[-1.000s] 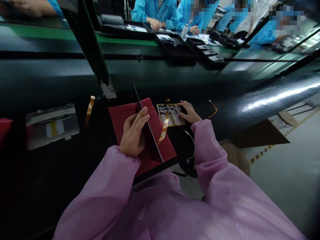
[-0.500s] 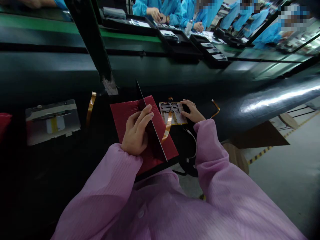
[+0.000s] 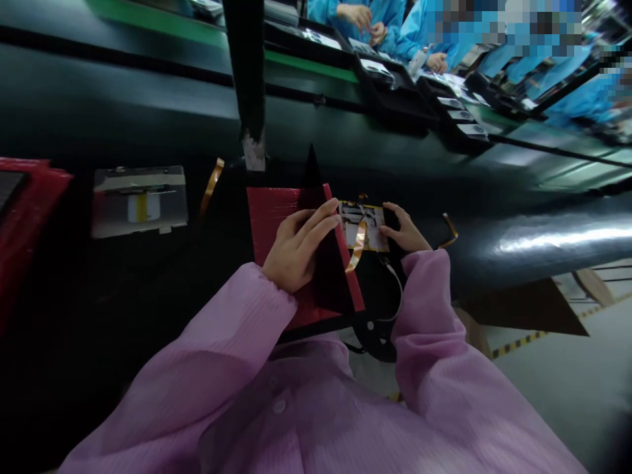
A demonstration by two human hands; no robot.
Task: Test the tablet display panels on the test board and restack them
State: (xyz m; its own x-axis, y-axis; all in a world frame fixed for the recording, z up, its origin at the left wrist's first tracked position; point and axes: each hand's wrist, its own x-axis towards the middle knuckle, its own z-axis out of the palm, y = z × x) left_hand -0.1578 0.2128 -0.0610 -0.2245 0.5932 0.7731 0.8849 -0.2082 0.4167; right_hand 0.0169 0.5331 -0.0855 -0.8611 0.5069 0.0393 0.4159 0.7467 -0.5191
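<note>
My left hand grips a thin dark panel, holding it tilted over a red mat at the near edge of the dark bench. An amber ribbon cable runs from the panel to a small board with a white and black face. My right hand rests on the right end of that board, fingers curled over it. Both sleeves are pink.
A grey fixture with a yellow label lies to the left, beside a red tray. A dark post stands behind the mat. Loose amber strips lie on the bench. Black trays and people in blue sit across the belt.
The panel has tipped from edge-on to show its dark face, leaning right. The view has swung left, bringing the red tray into sight. My right hand stays on the board.
</note>
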